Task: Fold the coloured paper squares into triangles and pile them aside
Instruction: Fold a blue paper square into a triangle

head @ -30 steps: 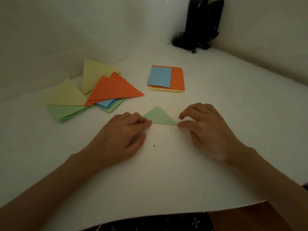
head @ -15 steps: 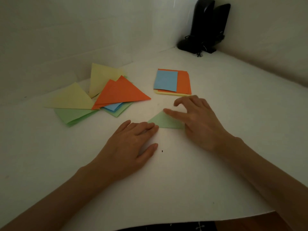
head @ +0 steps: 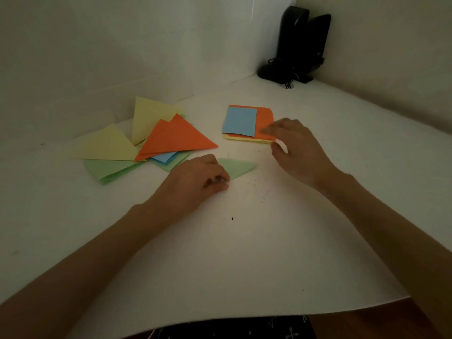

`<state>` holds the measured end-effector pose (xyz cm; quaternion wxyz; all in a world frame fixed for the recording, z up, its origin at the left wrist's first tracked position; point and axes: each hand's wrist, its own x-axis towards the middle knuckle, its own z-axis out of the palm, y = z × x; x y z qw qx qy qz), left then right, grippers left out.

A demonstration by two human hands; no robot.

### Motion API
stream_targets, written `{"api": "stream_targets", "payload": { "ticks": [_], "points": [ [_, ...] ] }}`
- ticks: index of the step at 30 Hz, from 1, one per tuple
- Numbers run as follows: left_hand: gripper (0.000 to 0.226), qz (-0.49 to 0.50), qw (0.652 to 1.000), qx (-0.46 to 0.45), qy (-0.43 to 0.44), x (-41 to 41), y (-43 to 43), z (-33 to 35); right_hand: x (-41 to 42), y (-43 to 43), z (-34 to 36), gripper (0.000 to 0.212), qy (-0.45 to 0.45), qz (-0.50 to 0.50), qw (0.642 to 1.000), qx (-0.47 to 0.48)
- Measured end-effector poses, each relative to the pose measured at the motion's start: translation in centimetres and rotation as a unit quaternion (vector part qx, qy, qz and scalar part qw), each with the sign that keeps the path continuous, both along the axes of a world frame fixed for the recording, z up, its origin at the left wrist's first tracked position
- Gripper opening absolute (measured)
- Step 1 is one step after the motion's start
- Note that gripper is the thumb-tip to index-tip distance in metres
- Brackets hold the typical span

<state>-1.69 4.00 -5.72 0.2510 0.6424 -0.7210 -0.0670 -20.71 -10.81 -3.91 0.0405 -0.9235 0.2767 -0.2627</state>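
My left arm (head: 85,253) reaches in from the lower left, bare to the wrist. The left hand (head: 195,178) lies knuckles up, its fingers curled under and bunched on the near corner of the triangle (head: 241,167). My right arm (head: 379,228) comes in from the lower right and stretches further forward. The right hand (head: 299,148) is palm down, fingers loosely extended, fingertips (head: 266,130) on the stack (head: 239,121), thumb (head: 276,149) apart below them. The two hands are well apart.
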Motion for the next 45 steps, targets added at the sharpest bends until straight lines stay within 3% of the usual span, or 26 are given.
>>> {"api": "stream_targets", "payload": {
  "ticks": [5,8,12,15,17,21,27,29,34,37,38,40,41,42,43,45],
  "points": [
    [0.027,-0.018,0.998,-0.033,-0.048,-0.1,-1.1,-0.2,6.0,-4.0,-0.6,0.053,0.109,-0.061,0.985,0.122],
    [0.017,0.024,0.999,-0.033,-0.013,-0.4,-1.0,-0.7,6.5,-4.7,-1.2,0.050,0.131,-0.077,0.982,0.111],
    [0.021,0.057,0.994,-0.025,0.086,-0.6,-0.7,-1.5,5.4,-4.4,-1.6,0.031,0.065,-0.022,0.995,0.071],
    [0.020,0.072,0.993,-0.017,0.096,-0.7,-1.0,-1.3,4.6,-4.4,-2.1,0.027,0.014,-0.016,0.999,0.029],
    [0.017,0.063,0.996,-0.034,0.045,-0.7,-1.0,-1.1,4.1,-4.3,-2.1,0.027,-0.009,-0.021,1.000,0.007],
    [0.030,0.071,0.972,-0.137,-0.176,-0.6,-1.0,-1.5,3.0,-3.9,-2.0,0.028,-0.043,-0.035,0.998,-0.021],
    [0.009,0.148,0.872,-0.405,-0.231,1.9,-0.1,1.8,1.1,-1.7,-1.5,0.037,-0.081,0.007,0.993,-0.090],
    [0.005,0.149,0.868,-0.391,-0.267,3.7,-0.2,1.4,0.6,-0.9,-1.6,0.034,-0.082,0.026,0.990,-0.115],
    [0.006,0.183,0.922,-0.199,-0.278,6.2,-0.1,-2.0,-0.1,1.2,-2.5,0.031,-0.070,0.101,0.979,-0.163],
    [0.020,0.214,0.928,-0.232,-0.198,4.6,0.4,-1.6,-0.3,2.0,-2.8,0.027,-0.088,0.093,0.976,-0.175],
    [0.021,0.203,0.940,-0.244,-0.123,3.4,0.6,-0.9,-0.2,2.3,-2.8,0.025,-0.102,0.083,0.974,-0.185],
    [0.027,0.177,0.954,-0.175,0.166,0.1,0.9,1.2,-0.2,2.9,-2.4,0.019,-0.150,0.073,0.964,-0.207],
    [0.033,0.162,0.923,-0.085,0.337,-1.6,0.8,2.3,-0.2,3.3,-2.1,0.017,-0.173,0.083,0.957,-0.217],
    [0.038,0.147,0.861,0.010,0.488,-2.9,0.4,2.7,-0.2,3.7,-1.9,0.017,-0.187,0.106,0.951,-0.223],
    [0.043,0.135,0.789,0.078,0.594,-3.6,-0.1,2.6,-0.2,4.1,-1.7,0.018,-0.192,0.138,0.945,-0.225],
    [0.046,0.108,0.687,0.080,0.714,-4.4,-0.9,2.0,-0.3,4.7,-1.7,0.020,-0.179,0.198,0.940,-0.210]
  ]
}}
